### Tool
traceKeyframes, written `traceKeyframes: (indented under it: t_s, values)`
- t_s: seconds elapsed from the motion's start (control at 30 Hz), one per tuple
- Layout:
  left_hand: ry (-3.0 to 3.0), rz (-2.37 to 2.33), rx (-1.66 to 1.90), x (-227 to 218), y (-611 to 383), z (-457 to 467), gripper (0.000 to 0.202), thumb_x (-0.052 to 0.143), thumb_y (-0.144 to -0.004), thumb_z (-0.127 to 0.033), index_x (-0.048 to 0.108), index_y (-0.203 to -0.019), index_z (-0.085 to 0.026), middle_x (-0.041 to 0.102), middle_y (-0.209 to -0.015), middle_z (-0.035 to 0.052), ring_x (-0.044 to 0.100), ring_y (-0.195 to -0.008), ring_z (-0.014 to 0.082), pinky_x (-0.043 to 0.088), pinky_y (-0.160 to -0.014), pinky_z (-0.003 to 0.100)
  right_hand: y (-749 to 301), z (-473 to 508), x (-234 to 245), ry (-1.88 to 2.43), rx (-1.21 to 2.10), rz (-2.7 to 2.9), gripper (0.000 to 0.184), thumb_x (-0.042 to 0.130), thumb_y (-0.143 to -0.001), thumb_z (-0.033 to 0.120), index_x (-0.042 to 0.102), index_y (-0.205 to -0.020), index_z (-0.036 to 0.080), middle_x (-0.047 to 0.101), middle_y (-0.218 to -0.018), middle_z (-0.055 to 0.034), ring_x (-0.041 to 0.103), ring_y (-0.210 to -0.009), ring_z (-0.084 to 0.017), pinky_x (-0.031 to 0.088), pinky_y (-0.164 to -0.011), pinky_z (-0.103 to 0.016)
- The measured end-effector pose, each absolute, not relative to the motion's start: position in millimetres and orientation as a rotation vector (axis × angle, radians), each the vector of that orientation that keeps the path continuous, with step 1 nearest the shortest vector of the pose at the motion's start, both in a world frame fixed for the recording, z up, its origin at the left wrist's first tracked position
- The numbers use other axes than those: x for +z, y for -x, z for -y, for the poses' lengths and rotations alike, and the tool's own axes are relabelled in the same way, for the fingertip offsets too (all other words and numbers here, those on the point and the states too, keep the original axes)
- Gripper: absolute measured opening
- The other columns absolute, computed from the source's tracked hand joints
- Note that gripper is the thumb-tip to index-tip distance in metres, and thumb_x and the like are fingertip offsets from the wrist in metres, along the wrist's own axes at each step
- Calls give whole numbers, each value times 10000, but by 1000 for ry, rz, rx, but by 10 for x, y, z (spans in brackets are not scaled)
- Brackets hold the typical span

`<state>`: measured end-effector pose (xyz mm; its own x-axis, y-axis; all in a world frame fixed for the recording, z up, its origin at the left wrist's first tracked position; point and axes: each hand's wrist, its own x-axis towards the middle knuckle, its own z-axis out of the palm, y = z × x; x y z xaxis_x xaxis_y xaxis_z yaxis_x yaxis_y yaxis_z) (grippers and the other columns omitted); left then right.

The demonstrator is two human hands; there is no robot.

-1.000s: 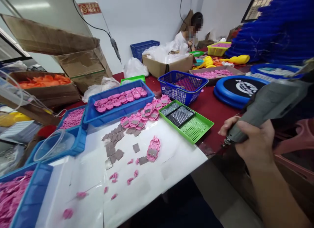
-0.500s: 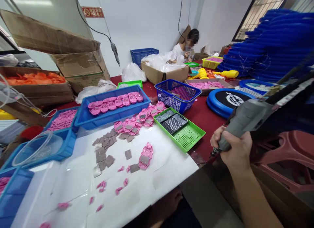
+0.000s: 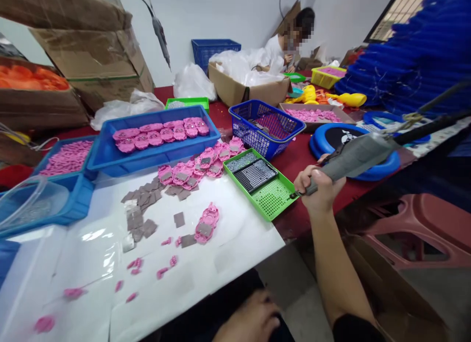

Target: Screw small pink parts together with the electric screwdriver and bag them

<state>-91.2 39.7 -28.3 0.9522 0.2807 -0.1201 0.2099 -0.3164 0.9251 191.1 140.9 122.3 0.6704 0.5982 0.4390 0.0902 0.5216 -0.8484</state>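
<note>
My right hand [image 3: 321,192] is wrapped around a grey electric screwdriver [image 3: 355,156], which hangs from a cord at the right. Its tip is by the right corner of a green tray [image 3: 271,215] with a black perforated plate [image 3: 256,175] and small screws. Low in the view, my left hand [image 3: 253,318] is over my lap below the table edge, its fingers smeared by motion. On the white tabletop, a pink plastic casing [image 3: 207,223] with a grey plate on it lies beside loose grey plates [image 3: 143,197] and small pink parts [image 3: 162,272]. More pink casings [image 3: 182,174] are heaped behind.
A blue tray [image 3: 96,160] holds rows of pink casings, with a blue basket [image 3: 270,144] to its right. A second screwdriver [image 3: 161,38] hangs at the back. Another person [image 3: 275,50] sits beyond a cardboard box [image 3: 226,89]. A pink stool [image 3: 434,219] stands at the right.
My right hand has moved left with the screwdriver, bringing its tip close to the green tray. My left hand shows more fully at the bottom. The camera view has shifted.
</note>
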Motion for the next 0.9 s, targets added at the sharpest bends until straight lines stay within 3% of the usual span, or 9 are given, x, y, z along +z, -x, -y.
traceKeyframes:
  t_s: [0.07, 0.1, 0.2, 0.27, 0.33, 0.43, 0.6, 0.73, 0.9]
  values:
    - [-1953, -302, 278, -130, 1023, -433, 190, 757, -1066, -264, 813, -1244, -301, 858, -1178, 42, 830, -1059, 216, 685, -960, 305, -1926, -1505, 1187, 982, 398, 823, 422, 853, -761, 458, 487, -735, 250, 420, -482, 92, 364, -343, -98, 343, -368, -240]
    - [-2030, -383, 464, -21, 1084, -518, 261, 720, -1078, -233, 792, -1316, -313, 859, -1203, 53, 827, -1098, 234, 682, -1002, 331, -1926, -1545, 1174, 978, 416, 823, 400, 853, -761, 458, 509, -779, 255, 425, -482, 98, 366, -341, -101, 338, -369, -238]
    - [-2360, -1041, 931, 321, 1226, -976, 412, 648, -1121, -225, 665, -1532, -264, 789, -1399, 158, 743, -1302, 359, 607, -1160, 574, -1907, -1612, 1149, 991, 447, 803, 399, 864, -764, 458, 531, -880, 270, 457, -485, 109, 376, -335, -110, 325, -373, -235]
    - [-2581, -1343, 883, 461, 1267, -1314, 479, 692, -1120, -319, 621, -1577, -197, 733, -1464, 229, 705, -1276, 423, 598, -1097, 638, -1892, -1613, 1142, 988, 454, 806, 412, 869, -775, 454, 525, -920, 280, 470, -486, 115, 366, -328, -114, 321, -371, -238]
    - [-2757, -1410, 769, 485, 1282, -1557, 576, 722, -1106, -417, 593, -1600, -152, 712, -1474, 265, 696, -1144, 414, 616, -982, 588, -1886, -1598, 1141, 970, 451, 810, 432, 875, -786, 459, 516, -959, 291, 480, -488, 121, 347, -319, -116, 321, -363, -244]
    - [-2848, -1433, 694, 388, 1294, -1698, 617, 715, -1103, -447, 565, -1634, -172, 734, -1436, 235, 669, -1021, 366, 594, -906, 516, -1896, -1585, 1141, 976, 420, 802, 463, 882, -781, 475, 499, -978, 302, 480, -482, 131, 323, -307, -118, 317, -348, -252]
    - [-2774, -1519, 710, 291, 1277, -1735, 699, 674, -1118, -449, 442, -1724, -189, 785, -1214, 156, 668, -969, 353, 543, -875, 468, -1936, -1590, 1107, 1009, 435, 797, 409, 825, -779, 424, 488, -975, 303, 464, -469, 140, 319, -299, -122, 324, -338, -256]
    - [-2782, -1424, 800, 407, 1209, -1703, 764, 695, -1116, -383, 361, -1767, -164, 791, -1178, 149, 670, -971, 346, 509, -829, 427, -1940, -1570, 1061, 945, 472, 825, 369, 781, -799, 361, 469, -989, 302, 476, -482, 137, 331, -307, -122, 342, -350, -253]
    - [-2725, -1051, 684, 579, 1016, -1369, 601, 680, -1107, -264, 506, -1678, -186, 782, -1266, 149, 678, -1069, 313, 538, -916, 427, -1920, -1559, 1018, 942, 462, 821, 395, 798, -812, 363, 458, -1004, 303, 484, -496, 134, 357, -320, -127, 370, -364, -262]
